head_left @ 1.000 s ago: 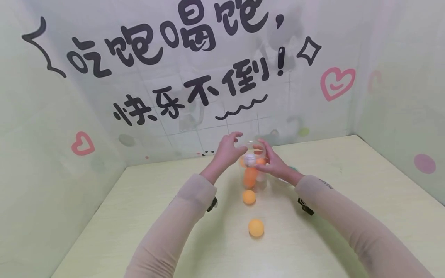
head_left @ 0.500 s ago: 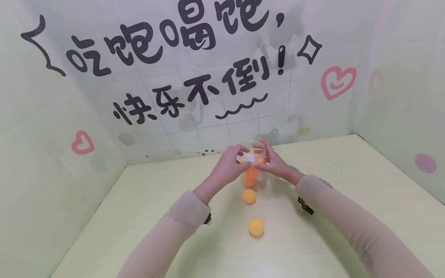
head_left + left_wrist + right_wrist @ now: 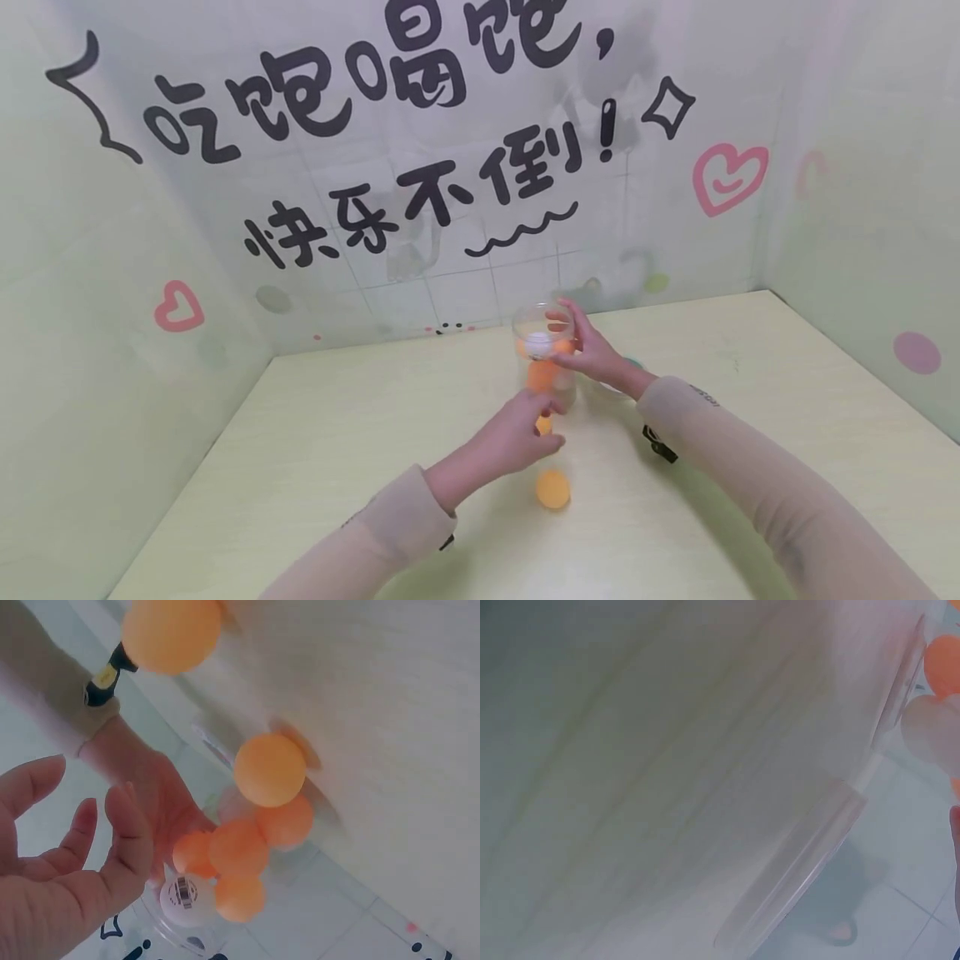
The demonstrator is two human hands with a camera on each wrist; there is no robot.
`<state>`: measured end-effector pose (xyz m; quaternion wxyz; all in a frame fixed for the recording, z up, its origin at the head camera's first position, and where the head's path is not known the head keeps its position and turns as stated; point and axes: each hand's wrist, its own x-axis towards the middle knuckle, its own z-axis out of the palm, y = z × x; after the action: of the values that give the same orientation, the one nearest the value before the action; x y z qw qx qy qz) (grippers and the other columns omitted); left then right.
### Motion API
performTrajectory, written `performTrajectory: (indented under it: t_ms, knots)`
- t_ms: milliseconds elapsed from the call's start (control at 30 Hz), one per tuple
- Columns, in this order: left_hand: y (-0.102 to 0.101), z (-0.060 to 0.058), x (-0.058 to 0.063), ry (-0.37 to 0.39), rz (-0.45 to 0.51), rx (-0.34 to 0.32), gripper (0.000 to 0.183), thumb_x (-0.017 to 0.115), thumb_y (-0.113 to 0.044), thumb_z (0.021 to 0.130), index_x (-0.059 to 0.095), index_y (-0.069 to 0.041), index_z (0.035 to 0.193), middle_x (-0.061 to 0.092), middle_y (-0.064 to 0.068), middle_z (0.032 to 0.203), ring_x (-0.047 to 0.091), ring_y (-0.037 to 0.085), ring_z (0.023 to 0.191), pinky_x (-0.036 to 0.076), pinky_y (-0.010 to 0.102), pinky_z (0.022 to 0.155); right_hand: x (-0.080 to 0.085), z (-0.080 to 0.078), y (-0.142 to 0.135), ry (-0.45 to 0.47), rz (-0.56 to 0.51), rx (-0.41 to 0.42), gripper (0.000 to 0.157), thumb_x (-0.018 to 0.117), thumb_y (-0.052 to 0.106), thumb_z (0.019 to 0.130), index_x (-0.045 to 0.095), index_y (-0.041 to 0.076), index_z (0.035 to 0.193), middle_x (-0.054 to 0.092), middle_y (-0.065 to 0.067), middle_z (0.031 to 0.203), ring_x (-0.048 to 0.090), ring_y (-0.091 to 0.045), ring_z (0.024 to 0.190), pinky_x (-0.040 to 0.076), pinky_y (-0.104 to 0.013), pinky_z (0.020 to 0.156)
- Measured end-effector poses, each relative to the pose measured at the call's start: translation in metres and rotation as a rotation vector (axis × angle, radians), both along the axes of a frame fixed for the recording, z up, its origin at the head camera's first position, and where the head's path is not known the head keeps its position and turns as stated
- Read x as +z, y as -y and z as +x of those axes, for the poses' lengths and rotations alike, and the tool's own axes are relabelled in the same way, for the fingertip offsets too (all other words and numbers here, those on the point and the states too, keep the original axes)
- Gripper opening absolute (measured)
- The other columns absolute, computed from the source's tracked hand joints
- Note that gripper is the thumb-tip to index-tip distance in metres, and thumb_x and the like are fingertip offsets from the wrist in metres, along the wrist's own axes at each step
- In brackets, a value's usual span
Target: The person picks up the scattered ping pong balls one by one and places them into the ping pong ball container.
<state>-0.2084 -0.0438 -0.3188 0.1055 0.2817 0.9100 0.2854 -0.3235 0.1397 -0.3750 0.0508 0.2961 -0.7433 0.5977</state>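
A clear jar [image 3: 528, 367] of orange and white ping-pong balls stands upright on the table, its top uncovered. My right hand [image 3: 588, 350] grips the jar's right side near the rim. In front of the jar, my left hand [image 3: 513, 437] reaches over a loose orange ping-pong ball [image 3: 270, 770], partly hiding it in the head view. The left wrist view shows that hand's fingers loosely bent and apart from the ball. Another orange ping-pong ball [image 3: 553, 489] lies nearer on the table. Inside the jar, a white ping-pong ball [image 3: 187, 900] with a printed mark sits near the top.
A clear round lid [image 3: 791, 870] lies on the table [image 3: 720, 367] right of the jar, partly behind my right wrist in the head view. A printed white curtain [image 3: 420, 275] rises behind the table's back edge.
My left hand has come away from the jar's mouth and moved down toward me, to the nearer loose ball by the jar. The right hand has kept its hold on the jar.
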Motion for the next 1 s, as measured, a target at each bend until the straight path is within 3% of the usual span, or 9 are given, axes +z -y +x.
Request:
performTrajectory:
  t_ms: [167, 400, 567, 1000]
  knots:
    - [0.000, 0.011, -0.017, 0.029, -0.129, -0.027, 0.031, 0.068, -0.019, 0.082, 0.059, -0.012, 0.111, 0.054, 0.009, 0.104, 0.053, 0.015, 0.087, 0.045, 0.021, 0.067, 0.001, 0.001, 0.001, -0.011, 0.003, -0.003, 0.077, 0.059, -0.007, 0.080, 0.013, 0.003, 0.141, 0.030, -0.027, 0.141, 0.033, -0.041, 0.127, 0.035, -0.053, 0.098]
    - [0.001, 0.023, -0.036, 0.025, -0.268, -0.036, 0.032, 0.071, -0.017, 0.076, 0.060, -0.015, 0.106, 0.049, 0.004, 0.092, 0.043, 0.009, 0.065, 0.037, 0.019, 0.053, 0.002, 0.003, 0.002, 0.006, -0.015, 0.013, 0.077, 0.058, -0.005, 0.081, 0.011, 0.003, 0.141, 0.027, -0.027, 0.142, 0.031, -0.042, 0.128, 0.030, -0.055, 0.101]
    - [0.000, 0.026, -0.044, 0.042, -0.290, -0.013, 0.030, 0.072, -0.014, 0.074, 0.061, -0.014, 0.102, 0.043, 0.000, 0.084, 0.041, 0.008, 0.063, 0.035, 0.018, 0.052, 0.002, 0.004, 0.003, 0.013, -0.017, 0.000, 0.077, 0.059, -0.005, 0.081, 0.013, 0.006, 0.141, 0.027, -0.027, 0.142, 0.031, -0.041, 0.128, 0.030, -0.054, 0.101]
    - [0.004, 0.026, -0.047, 0.036, -0.285, -0.040, 0.028, 0.073, -0.016, 0.075, 0.062, -0.012, 0.100, 0.047, -0.002, 0.083, 0.042, 0.007, 0.067, 0.037, 0.017, 0.058, 0.002, 0.001, 0.001, 0.022, -0.005, -0.001, 0.078, 0.059, -0.005, 0.081, 0.010, 0.003, 0.142, 0.026, -0.026, 0.143, 0.031, -0.040, 0.129, 0.032, -0.050, 0.100]
